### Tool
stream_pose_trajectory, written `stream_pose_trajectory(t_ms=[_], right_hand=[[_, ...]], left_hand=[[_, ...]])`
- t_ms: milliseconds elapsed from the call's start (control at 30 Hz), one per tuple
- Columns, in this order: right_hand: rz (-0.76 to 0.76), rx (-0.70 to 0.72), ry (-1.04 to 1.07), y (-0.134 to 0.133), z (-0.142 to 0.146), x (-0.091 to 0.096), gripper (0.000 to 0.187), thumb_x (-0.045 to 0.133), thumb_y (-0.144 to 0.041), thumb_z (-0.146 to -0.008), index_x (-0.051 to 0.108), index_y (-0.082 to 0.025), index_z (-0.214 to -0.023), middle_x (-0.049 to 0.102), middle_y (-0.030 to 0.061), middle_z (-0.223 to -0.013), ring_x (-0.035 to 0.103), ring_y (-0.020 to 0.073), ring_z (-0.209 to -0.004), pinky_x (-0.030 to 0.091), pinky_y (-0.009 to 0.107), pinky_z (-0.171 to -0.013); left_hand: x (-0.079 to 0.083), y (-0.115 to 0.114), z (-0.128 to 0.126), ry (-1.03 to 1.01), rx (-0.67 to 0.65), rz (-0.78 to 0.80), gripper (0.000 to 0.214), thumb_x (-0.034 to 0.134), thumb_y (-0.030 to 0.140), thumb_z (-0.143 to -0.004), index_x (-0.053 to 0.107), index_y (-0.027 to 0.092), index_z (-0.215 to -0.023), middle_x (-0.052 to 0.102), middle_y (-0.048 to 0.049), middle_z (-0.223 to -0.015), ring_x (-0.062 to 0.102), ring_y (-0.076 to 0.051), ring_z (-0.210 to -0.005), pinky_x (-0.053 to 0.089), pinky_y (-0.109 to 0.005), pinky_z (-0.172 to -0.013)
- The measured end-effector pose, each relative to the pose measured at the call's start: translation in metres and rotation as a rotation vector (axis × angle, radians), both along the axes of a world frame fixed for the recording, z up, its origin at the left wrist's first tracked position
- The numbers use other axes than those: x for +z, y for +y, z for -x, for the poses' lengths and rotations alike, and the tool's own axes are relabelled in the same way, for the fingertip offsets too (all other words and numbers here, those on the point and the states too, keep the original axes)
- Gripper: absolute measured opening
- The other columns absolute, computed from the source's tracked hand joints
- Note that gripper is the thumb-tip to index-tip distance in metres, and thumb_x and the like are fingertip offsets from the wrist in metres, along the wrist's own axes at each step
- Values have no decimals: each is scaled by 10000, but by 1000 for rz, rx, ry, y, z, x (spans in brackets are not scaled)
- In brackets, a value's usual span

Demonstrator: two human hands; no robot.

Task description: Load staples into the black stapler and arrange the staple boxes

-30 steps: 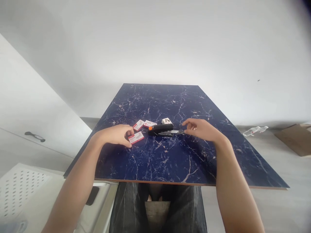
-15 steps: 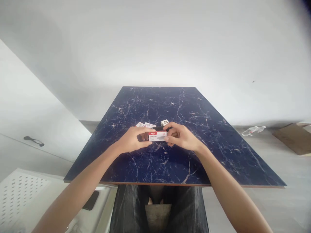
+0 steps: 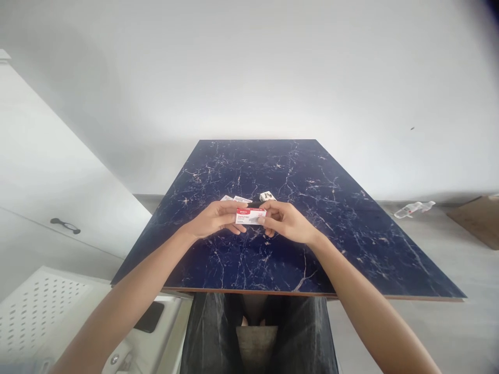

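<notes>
Above the dark blue marble-patterned table (image 3: 273, 259), the left hand (image 3: 212, 219) and the right hand (image 3: 286, 221) both grasp one small white and red cardboard box (image 3: 250, 215), each pinching one end, slightly higher than a moment ago. Behind it lie two similar flat boxes (image 3: 235, 199) and a small white box (image 3: 267, 196); their contents are not visible.

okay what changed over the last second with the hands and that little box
The left hand lifted the red and white box off the table toward the middle. The right hand let go of the stapler and took the box's other end. The small boxes behind stayed put.
</notes>
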State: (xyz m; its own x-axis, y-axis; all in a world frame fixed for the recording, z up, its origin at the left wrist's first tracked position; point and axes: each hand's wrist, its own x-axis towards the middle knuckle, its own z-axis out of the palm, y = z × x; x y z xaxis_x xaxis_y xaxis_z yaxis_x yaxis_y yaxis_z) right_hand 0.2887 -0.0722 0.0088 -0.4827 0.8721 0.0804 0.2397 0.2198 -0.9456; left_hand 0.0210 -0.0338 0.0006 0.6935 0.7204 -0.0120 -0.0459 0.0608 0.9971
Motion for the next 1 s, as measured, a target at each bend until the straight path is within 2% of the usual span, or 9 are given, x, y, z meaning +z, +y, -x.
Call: stream_pose_trajectory(t_ms=[200, 333, 433, 533, 667, 733, 833, 900, 1000], right_hand=[[-135, -112, -108, 3, -2, 0, 319, 673, -504, -882, 658, -219, -1026, 674, -1, -719, 662, 163, -592, 526, 275, -560], [-178, -162, -152, 4, -6, 1, 179, 604, -360, -906, 651, -222, -1010, 705, 10, -748, 680, 178, -636, 543, 293, -617], [-243, -235, -143, 4, -8, 1, 314, 569, -251, -878, 582, -245, -1192, 752, 29, -911, 701, 186, -683, 560, 313, -660], [-317, -284, -134, 3, -4, 0, 297, 550, -235, -884, 574, -245, -1180, 746, 60, -1040, 718, 196, -753, 571, 327, -698], [-184, -196, 9, 2, 7, -6, 180, 574, -300, -918, 580, -239, -1087, 724, 73, -1094, 726, 191, -794, 605, 330, -689], [-63, -124, 157, 1, 14, -9, 227, 631, -332, -897, 553, -238, -1088, 711, 74, -1120, 724, 182, -796, 633, 350, -702], [78, -35, 327, 1, 21, -13, 298, 700, -353, -860, 519, -243, -1070, 705, 53, -1072, 720, 177, -798, 658, 393, -750], [124, -29, 393, 1, 23, -14, 319, 726, -353, -842, 507, -245, -1046, 694, 42, -1073, 723, 174, -799, 664, 403, -760], [123, -72, 438, 2, 22, -13, 282, 716, -354, -846, 521, -236, -1011, 679, 42, -1110, 729, 177, -821, 664, 402, -768]], left_hand=[[-3, 2, -9, 76, 277, -101, 397, 830, 425, -781, 726, 163, -1060, 791, -110, -916, 741, -182, -590, 601, -244, -496], [0, 4, -8, 76, 345, -141, 382, 850, 426, -746, 732, 167, -1001, 782, -84, -843, 693, -150, -503, 554, -225, -436], [-1, 6, -5, 71, 381, -154, 366, 845, 430, -747, 734, 169, -979, 773, -74, -812, 663, -132, -471, 531, -221, -420], [3, 5, -6, 83, 401, -180, 343, 833, 418, -755, 736, 171, -973, 772, -82, -850, 676, -142, -520, 544, -236, -447], [33, -6, -15, 98, 459, -299, 272, 694, 419, -869, 747, 188, -1004, 759, -115, -1072, 708, -167, -667, 560, -240, -474], [57, -10, -21, 230, 375, -392, 237, 659, 350, -885, 765, 201, -1037, 743, -108, -1150, 697, -161, -662, 564, -247, -475], [87, -5, -29, 387, 215, -403, 211, 640, 286, -879, 780, 191, -1006, 750, -82, -849, 668, -156, -588, 521, -224, -443], [94, 5, -30, 399, 180, -341, 213, 623, 293, -888, 772, 178, -988, 730, -83, -783, 652, -154, -558, 479, -214, -408], [84, 17, -22, 354, 203, -266, 238, 615, 344, -915, 757, 175, -1004, 739, -98, -840, 662, -158, -591, 480, -215, -420]])
